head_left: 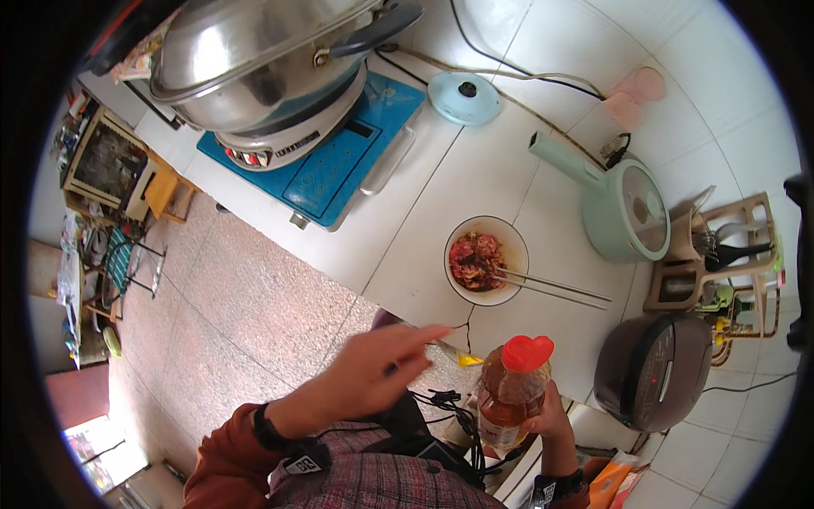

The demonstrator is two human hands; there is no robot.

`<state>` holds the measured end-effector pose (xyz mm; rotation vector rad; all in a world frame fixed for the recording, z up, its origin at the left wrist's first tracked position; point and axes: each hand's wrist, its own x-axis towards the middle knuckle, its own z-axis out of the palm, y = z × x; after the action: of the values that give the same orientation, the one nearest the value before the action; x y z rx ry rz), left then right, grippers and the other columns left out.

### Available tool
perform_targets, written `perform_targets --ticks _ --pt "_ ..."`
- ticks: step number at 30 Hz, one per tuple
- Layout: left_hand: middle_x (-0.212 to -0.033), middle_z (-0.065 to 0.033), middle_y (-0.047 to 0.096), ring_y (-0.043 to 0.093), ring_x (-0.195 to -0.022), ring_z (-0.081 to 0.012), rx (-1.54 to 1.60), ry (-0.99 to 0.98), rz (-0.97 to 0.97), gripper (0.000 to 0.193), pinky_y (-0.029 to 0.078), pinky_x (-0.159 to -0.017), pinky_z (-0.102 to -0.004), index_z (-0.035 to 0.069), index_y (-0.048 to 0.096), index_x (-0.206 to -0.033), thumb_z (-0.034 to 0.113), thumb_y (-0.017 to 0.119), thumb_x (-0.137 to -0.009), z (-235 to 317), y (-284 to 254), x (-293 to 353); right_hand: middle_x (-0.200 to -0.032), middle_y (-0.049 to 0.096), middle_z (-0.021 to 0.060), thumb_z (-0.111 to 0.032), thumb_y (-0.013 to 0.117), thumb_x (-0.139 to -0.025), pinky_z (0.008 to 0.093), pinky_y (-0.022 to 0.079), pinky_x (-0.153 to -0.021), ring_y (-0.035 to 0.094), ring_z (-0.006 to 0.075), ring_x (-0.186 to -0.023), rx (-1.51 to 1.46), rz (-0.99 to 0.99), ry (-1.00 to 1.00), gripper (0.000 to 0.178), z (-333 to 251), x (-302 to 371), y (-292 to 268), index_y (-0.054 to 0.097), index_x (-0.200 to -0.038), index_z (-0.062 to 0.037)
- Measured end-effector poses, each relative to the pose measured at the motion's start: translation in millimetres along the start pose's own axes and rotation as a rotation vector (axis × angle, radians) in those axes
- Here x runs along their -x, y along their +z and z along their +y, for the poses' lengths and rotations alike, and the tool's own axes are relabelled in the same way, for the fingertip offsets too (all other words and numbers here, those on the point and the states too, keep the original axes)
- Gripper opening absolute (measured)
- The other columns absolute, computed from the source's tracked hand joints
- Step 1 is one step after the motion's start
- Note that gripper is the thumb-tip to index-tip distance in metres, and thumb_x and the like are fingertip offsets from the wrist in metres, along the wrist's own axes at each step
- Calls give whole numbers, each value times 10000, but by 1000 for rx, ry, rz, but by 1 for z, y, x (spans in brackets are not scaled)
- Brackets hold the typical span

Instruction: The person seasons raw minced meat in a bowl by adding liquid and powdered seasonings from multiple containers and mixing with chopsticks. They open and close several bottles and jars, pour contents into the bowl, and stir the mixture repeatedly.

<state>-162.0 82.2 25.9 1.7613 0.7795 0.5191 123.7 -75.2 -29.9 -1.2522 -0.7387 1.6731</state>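
Note:
My right hand (549, 420) grips a clear plastic bottle (509, 399) of amber liquid with a red cap, held upright near the counter's front edge. My left hand (373, 373) hovers to the bottle's left with its fingers stretched out toward the counter, holding nothing. Beyond both hands, a white bowl (487, 260) of red-sauced meat sits on the white tiled counter (475, 170), with a pair of chopsticks (555, 288) resting on its rim and pointing right.
A blue induction cooker (331, 161) carries a big steel pot (254, 59) at the back left. A pale green electric pot (623, 208), its lid (464, 97), a dark rice cooker (653, 369) and a utensil rack (721, 254) stand on the right. Speckled floor (220, 322) lies left.

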Motion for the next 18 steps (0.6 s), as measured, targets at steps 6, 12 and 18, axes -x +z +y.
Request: perform_targets --ticks 6,12,18 --pt "-870 -118 646 650 -712 -274 189 368 -222 647 528 -643 -353 94 379 -1470 80 641 -879 -2 29 -44 -1224 596 106 -486 916 -562 357 459 -984 588 188 -1115 42 86 -7 1013 -6 -16 -4 486 -1296 65" --pt "-836 -81 620 632 -709 -290 175 345 -338 734 497 -586 -378 133 273 -1522 99 613 -872 -21 28 -57 -1168 622 89 -505 914 -575 343 480 -945 608 174 -1065 78 155 116 969 -20 -23 -4 519 -1259 57" --pt "-763 -101 640 640 -647 -287 134 330 -436 760 486 -527 -368 114 232 -1530 133 631 -883 -36 29 -72 -1178 610 77 -473 913 -605 327 472 -951 595 166 -1081 -2 222 143 924 -24 -30 0 520 -1255 53"
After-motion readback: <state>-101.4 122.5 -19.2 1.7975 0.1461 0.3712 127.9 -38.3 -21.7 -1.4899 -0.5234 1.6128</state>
